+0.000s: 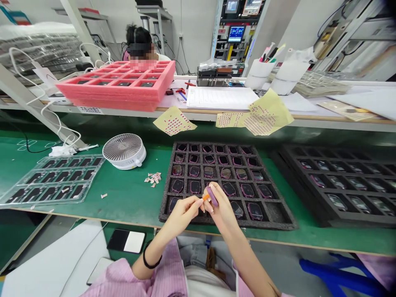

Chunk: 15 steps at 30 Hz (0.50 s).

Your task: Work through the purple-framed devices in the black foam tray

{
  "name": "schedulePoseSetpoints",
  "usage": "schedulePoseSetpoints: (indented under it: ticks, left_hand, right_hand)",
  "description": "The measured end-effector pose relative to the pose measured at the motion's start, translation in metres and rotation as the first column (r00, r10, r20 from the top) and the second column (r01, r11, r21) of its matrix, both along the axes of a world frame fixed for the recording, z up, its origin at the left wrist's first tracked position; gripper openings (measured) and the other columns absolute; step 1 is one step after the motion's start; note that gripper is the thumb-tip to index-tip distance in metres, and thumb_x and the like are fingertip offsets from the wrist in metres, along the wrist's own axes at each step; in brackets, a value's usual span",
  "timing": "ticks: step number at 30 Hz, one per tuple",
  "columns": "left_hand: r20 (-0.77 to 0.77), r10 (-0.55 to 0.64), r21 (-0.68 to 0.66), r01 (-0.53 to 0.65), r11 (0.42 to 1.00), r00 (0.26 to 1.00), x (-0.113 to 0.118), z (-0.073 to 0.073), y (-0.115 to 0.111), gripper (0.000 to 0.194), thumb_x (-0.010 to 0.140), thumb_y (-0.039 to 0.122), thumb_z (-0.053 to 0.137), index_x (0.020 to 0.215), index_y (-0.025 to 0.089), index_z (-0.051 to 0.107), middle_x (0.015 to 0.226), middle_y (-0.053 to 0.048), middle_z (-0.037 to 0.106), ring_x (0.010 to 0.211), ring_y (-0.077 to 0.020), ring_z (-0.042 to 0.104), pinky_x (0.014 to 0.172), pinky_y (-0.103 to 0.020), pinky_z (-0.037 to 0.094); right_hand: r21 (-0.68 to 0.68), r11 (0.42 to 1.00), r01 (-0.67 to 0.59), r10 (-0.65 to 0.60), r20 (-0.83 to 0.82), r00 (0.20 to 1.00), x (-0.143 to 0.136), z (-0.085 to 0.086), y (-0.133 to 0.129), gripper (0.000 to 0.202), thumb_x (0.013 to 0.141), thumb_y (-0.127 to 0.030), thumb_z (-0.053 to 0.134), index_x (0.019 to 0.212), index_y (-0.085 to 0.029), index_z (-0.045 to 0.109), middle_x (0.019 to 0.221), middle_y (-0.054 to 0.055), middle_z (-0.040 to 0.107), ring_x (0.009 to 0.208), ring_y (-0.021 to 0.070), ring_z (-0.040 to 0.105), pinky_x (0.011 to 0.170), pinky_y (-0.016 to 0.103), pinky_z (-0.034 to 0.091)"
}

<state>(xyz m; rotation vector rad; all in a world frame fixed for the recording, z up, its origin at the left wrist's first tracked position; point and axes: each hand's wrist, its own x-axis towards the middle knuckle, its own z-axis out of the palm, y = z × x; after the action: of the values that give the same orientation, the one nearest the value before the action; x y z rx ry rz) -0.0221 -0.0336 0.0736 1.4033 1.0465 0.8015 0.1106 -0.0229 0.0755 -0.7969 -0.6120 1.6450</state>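
Pink striped clothing (123,280) framed close work: left hand (185,209) pinched an orange piece (206,198) against the purple part (213,196), right hand (225,211) gripping it above the foam tray (262,225); steadiness seemed essential next.

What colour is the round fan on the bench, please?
White with a grey grille; the head view shows it.

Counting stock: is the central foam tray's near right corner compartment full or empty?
Empty: bare foam shows, with a device just left of it.

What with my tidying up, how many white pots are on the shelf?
2: the left pot holding pens, the right pot beside it. Others may be hidden.
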Motion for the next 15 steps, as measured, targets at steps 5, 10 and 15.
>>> schedulePoseSetpoints:
  ticks: [5, 10, 15]
  left_hand:
    - [0.009, -0.012, -0.006, 0.012, 1.0, 1.0, -0.002, 0.001, -0.001, 0.043, 0.089, 0.05, 0.042, 0.075, 0.014, 0.058, 0.049, 0.007, 0.034, 0.045, -0.0051, 0.026, 0.047, -0.02, 0.021]
    - [-0.005, -0.015, -0.034, 0.015, 0.999, 1.0, -0.005, 0.009, 0.0, 0.045, 0.086, 0.052, 0.046, 0.074, 0.012, 0.062, 0.05, 0.006, 0.031, 0.046, -0.0051, 0.024, 0.045, -0.02, 0.018]
    - [0.115, -0.047, -0.098, 0.058, 0.994, 0.992, -0.002, 0.012, 0.0, 0.046, 0.083, 0.055, 0.051, 0.066, 0.012, 0.058, 0.047, 0.008, 0.027, 0.044, -0.0038, 0.021, 0.043, -0.02, 0.015]
  right_hand:
    - [0.011, 1.0, 0.012, -0.012, 0.017, 1.0, 0.0, -0.001, -0.001, 0.028, 0.078, -0.042, 0.068, 0.083, -0.023, 0.048, 0.058, -0.008, 0.046, 0.04, 0.0056, 0.033, 0.042, 0.02, 0.032]
    - [0.081, 0.996, 0.046, -0.057, 0.141, 0.988, 0.002, -0.003, -0.002, 0.026, 0.08, -0.04, 0.066, 0.084, -0.023, 0.047, 0.059, -0.009, 0.045, 0.039, 0.0041, 0.033, 0.04, 0.018, 0.025]
    - [-0.015, 0.998, -0.059, 0.058, -0.027, 0.998, -0.003, -0.006, -0.002, 0.033, 0.073, -0.044, 0.07, 0.078, -0.021, 0.046, 0.058, -0.01, 0.045, 0.032, 0.0007, 0.02, 0.035, 0.018, 0.016]
